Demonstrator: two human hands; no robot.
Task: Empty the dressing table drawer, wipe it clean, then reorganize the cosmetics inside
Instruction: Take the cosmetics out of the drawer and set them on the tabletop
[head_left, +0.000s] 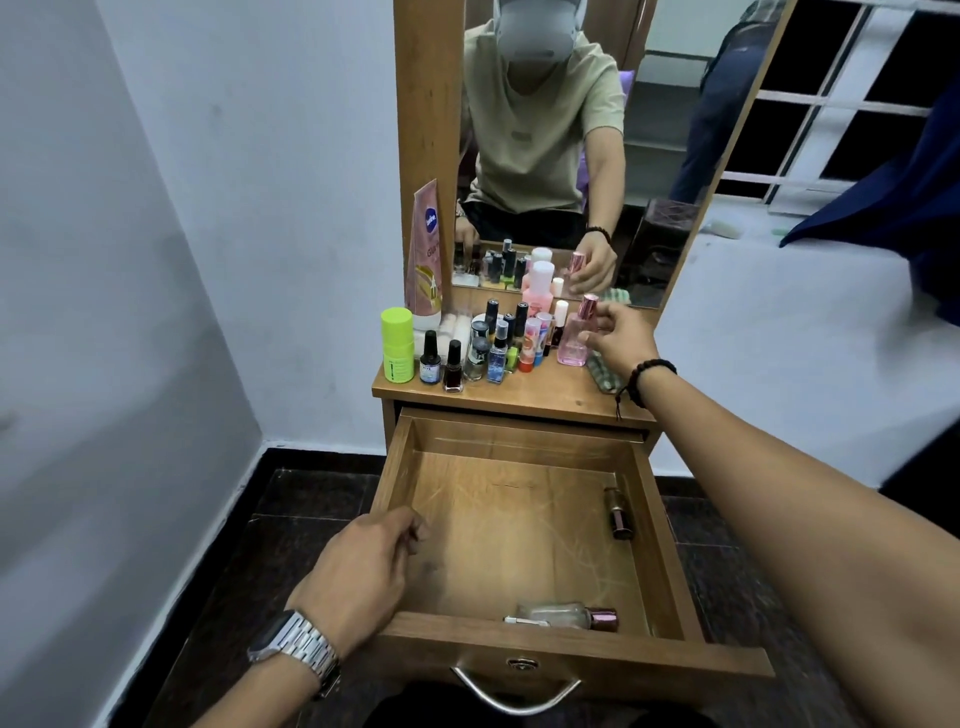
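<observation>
While my right hand (618, 332) pinches the pink perfume bottle (575, 338) near the counter's (545, 395) right edge, crowded bottles (493, 343) stand just beside it; my left hand (363, 571), loosely curled, rests on the drawer's (670, 545) left wall.

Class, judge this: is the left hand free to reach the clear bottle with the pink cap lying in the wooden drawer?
Probably yes: left hand hovers empty at the drawer edge; nothing covers the bottle.

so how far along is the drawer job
Either emptying or refilling; one picture can't say. Most cosmetics crowd the tabletop. The right hand is at the pink perfume bottle; the left hand rests at the drawer edge. Two bottles lie inside: a clear one and a small dark one. A cloth lies beside the perfume.
</observation>
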